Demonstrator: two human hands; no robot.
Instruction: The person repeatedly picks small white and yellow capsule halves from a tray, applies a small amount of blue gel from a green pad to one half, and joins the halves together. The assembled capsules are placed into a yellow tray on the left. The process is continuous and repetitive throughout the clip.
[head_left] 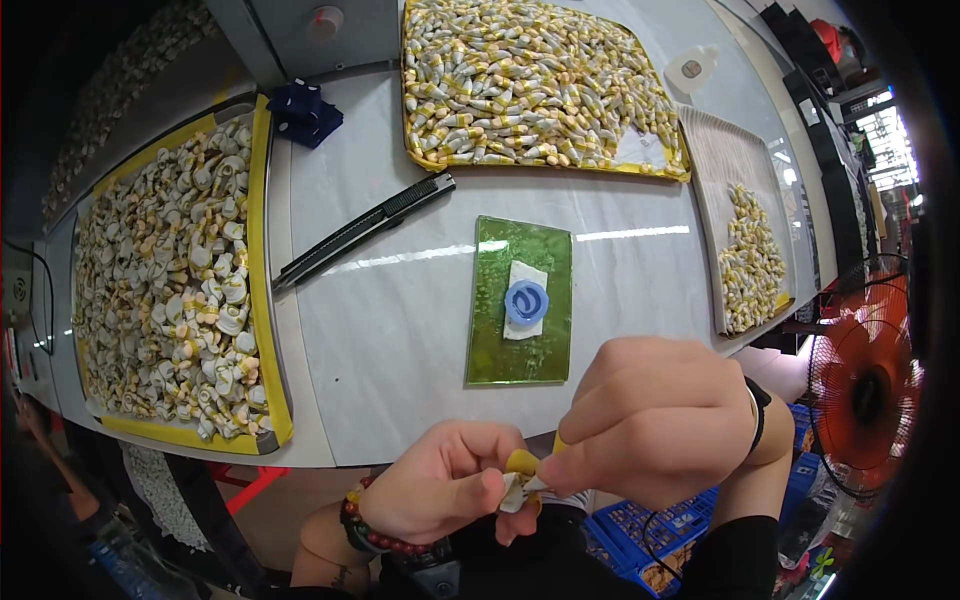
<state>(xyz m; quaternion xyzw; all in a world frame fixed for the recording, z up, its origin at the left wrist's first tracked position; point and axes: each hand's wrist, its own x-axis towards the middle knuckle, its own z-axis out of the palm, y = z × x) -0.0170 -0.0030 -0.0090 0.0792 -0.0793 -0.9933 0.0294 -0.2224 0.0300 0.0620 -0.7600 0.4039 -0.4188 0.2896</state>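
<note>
Over the table's near edge, my left hand (450,487) and my right hand (655,430) meet at the fingertips. Between them is a small white piece (512,495), gripped by both in a pinch. Yellow shows at the fingers of each hand; I cannot tell whether it belongs to the piece or covers the fingertips. Just beyond lies a green glass-like plate (520,362). On it a white pad (524,332) carries a round blue cup-like piece (543,302). My fingers partly hide the held piece.
To the left stands a yellow-edged tray (265,300) of loose white pieces. Another tray (550,166) at the back holds many slim banded ones; a pale tray (715,160) is at right. A black box cutter (370,228), dark blue packets (305,115) and a white bottle (690,68) lie about.
</note>
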